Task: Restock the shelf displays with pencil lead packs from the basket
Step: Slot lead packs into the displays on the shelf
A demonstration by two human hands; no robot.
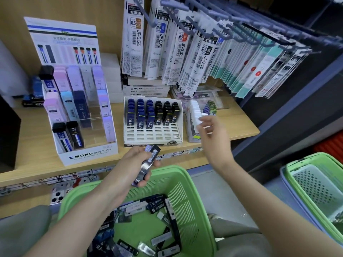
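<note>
A green basket [187, 190] rests on my lap with several loose pencil lead packs [148, 206] in it. My left hand [133, 164] grips a small stack of dark and clear lead packs [148, 162] above the basket's far rim. Further right, my right hand [213, 134] pinches a white pack [201, 118] at a clear display box [191, 132] that holds a row of white packs. A white slotted tray [154, 136] in the middle of the shelf carries blue and black packs. At the left stands the tiered MONO graph display [89, 154] with pastel and dark packs.
Pen refill packets [185, 52] hang on hooks above the shelf's back. White MONO boxes [144, 89] are stacked behind the tray. A black box [7, 138] stands at the far left. Stacked green and blue baskets [315, 182] sit on the floor at right.
</note>
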